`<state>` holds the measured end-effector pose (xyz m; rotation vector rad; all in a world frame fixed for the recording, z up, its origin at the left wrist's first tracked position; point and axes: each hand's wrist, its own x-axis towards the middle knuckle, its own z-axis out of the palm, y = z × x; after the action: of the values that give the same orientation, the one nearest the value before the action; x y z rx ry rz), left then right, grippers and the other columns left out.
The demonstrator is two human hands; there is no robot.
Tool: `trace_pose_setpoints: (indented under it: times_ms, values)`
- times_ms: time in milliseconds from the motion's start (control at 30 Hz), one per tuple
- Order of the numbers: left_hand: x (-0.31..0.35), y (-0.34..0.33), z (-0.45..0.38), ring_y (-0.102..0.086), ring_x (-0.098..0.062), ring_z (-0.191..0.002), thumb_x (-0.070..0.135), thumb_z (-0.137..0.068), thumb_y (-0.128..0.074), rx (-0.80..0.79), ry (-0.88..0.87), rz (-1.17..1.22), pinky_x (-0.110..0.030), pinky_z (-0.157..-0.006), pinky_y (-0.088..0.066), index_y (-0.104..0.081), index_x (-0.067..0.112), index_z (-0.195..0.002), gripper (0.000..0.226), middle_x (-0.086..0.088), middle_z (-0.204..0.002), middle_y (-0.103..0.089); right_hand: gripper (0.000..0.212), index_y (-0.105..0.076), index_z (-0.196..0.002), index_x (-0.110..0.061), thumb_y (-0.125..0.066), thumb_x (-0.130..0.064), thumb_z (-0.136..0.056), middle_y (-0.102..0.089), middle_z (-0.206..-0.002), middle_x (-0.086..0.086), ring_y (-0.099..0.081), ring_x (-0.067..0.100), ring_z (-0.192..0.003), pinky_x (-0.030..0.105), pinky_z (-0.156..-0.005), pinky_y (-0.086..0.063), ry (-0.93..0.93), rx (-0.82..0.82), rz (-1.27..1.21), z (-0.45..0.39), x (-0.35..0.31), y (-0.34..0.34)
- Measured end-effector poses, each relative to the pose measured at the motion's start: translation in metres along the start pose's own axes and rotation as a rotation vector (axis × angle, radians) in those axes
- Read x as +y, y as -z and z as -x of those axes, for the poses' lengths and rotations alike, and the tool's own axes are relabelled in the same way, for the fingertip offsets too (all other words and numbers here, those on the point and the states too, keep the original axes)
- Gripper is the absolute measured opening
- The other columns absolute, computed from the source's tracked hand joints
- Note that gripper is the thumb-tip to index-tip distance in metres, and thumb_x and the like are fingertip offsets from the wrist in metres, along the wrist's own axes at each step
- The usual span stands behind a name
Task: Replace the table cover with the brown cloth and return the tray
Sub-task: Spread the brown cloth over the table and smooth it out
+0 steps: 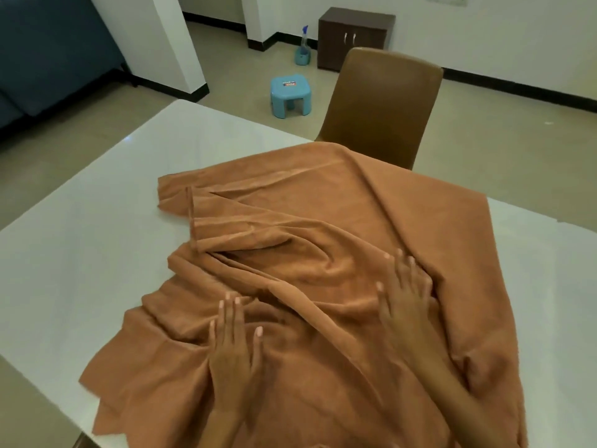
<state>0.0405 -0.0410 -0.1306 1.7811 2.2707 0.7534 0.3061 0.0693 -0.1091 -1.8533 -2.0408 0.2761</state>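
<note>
The brown cloth [339, 221] lies rumpled across the white table [97, 240], with folds bunched through its middle and its left edge doubled over. My left hand [232, 344] rests flat on the near part of the cloth, fingers straight. My right hand [403, 295] presses flat on the cloth to the right of the main folds, fingers spread. Neither hand holds anything. No tray is in view.
A brown chair [384, 101] stands at the table's far side. On the floor beyond are a small blue stool [288, 95], a spray bottle in a blue holder [303, 48] and a dark cabinet [355, 33]. A dark sofa [48, 59] sits at the far left.
</note>
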Motion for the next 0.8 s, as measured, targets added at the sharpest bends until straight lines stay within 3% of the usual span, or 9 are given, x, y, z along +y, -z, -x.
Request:
trace_pose_setpoints:
  times_ms: [133,233,300,400,500,567,633,700,800]
  values:
    - [-0.022,-0.007,-0.029,-0.017,-0.027,-0.144,0.059,-0.096,-0.011,-0.027,0.231,-0.135,-0.047,-0.114,-0.016,-0.020,0.007,-0.150,0.075,-0.014,-0.156,-0.019,0.053,-0.013,-0.150,-0.029,-0.028,-0.037,-0.100,-0.009,-0.159,0.003,-0.005,0.026,-0.146,0.060,-0.112,-0.012,0.333,-0.300,0.149,-0.121,-0.052,-0.044]
    - [-0.042,-0.019,-0.038,-0.026,-0.030,-0.141,0.064,-0.093,-0.009,-0.105,0.335,-0.179,-0.054,-0.109,-0.026,-0.014,0.013,-0.151,0.078,-0.014,-0.154,-0.027,0.069,-0.009,-0.150,-0.031,0.004,-0.060,-0.088,-0.004,-0.159,-0.001,-0.003,0.021,-0.146,0.056,-0.113,-0.010,0.488,-0.468,0.231,-0.168,-0.086,-0.082]
    - [-0.053,-0.026,-0.041,-0.030,-0.030,-0.139,0.069,-0.090,-0.010,-0.109,0.339,-0.178,-0.053,-0.108,-0.027,-0.014,0.012,-0.151,0.084,-0.012,-0.153,-0.029,0.082,-0.005,-0.150,-0.033,0.014,-0.070,-0.079,0.001,-0.159,-0.003,0.000,0.019,-0.146,0.056,-0.112,-0.008,0.517,-0.498,0.221,-0.187,-0.100,-0.104]
    - [-0.071,-0.022,-0.057,-0.033,-0.028,-0.137,0.072,-0.088,-0.010,-0.091,0.344,-0.154,-0.052,-0.107,-0.028,-0.018,0.009,-0.150,0.088,-0.010,-0.152,-0.033,0.074,-0.003,-0.149,-0.036,0.008,-0.066,-0.082,0.002,-0.159,-0.007,0.000,0.017,-0.146,0.054,-0.113,-0.004,0.426,-0.452,0.199,-0.220,-0.107,-0.123]
    - [-0.102,-0.012,-0.077,-0.028,-0.020,-0.138,0.072,-0.088,-0.011,-0.052,0.313,-0.159,-0.051,-0.106,-0.030,-0.021,0.010,-0.150,0.089,-0.005,-0.152,-0.032,0.057,-0.007,-0.150,-0.033,-0.014,-0.052,-0.097,-0.003,-0.159,-0.005,-0.002,0.017,-0.146,0.051,-0.114,0.002,0.165,-0.321,0.189,-0.262,-0.091,-0.131]
    - [-0.124,-0.004,-0.095,-0.026,-0.017,-0.140,0.072,-0.087,-0.012,-0.033,0.276,-0.165,-0.049,-0.108,-0.027,-0.022,0.012,-0.150,0.088,-0.002,-0.154,-0.029,0.059,-0.006,-0.151,-0.029,-0.016,-0.052,-0.098,-0.001,-0.159,0.000,0.000,0.021,-0.146,0.053,-0.115,0.004,-0.045,-0.263,0.179,-0.292,-0.071,-0.126]
    - [-0.141,0.002,-0.111,-0.024,-0.015,-0.141,0.072,-0.088,-0.012,-0.028,0.214,-0.196,-0.046,-0.111,-0.024,-0.025,0.014,-0.150,0.085,0.000,-0.154,-0.028,0.064,-0.002,-0.151,-0.024,-0.014,-0.055,-0.097,0.004,-0.159,0.004,0.002,0.024,-0.146,0.055,-0.115,0.003,-0.168,-0.326,0.200,-0.314,-0.058,-0.115]
    - [-0.148,0.004,-0.123,-0.021,-0.014,-0.142,0.072,-0.088,-0.014,-0.032,0.173,-0.216,-0.043,-0.112,-0.020,-0.026,0.017,-0.149,0.083,0.002,-0.155,-0.025,0.066,-0.004,-0.151,-0.020,-0.013,-0.056,-0.097,-0.001,-0.159,0.007,-0.002,0.026,-0.146,0.055,-0.115,0.000,-0.155,-0.349,0.235,-0.317,-0.059,-0.104]
    - [-0.150,0.002,-0.129,-0.023,-0.016,-0.142,0.071,-0.088,-0.015,-0.023,0.166,-0.215,-0.043,-0.112,-0.020,-0.030,0.017,-0.148,0.083,0.001,-0.155,-0.026,0.066,-0.013,-0.150,-0.019,-0.011,-0.055,-0.096,-0.013,-0.158,0.008,-0.009,0.025,-0.145,0.054,-0.116,-0.004,-0.043,-0.206,0.183,-0.261,-0.072,-0.099]
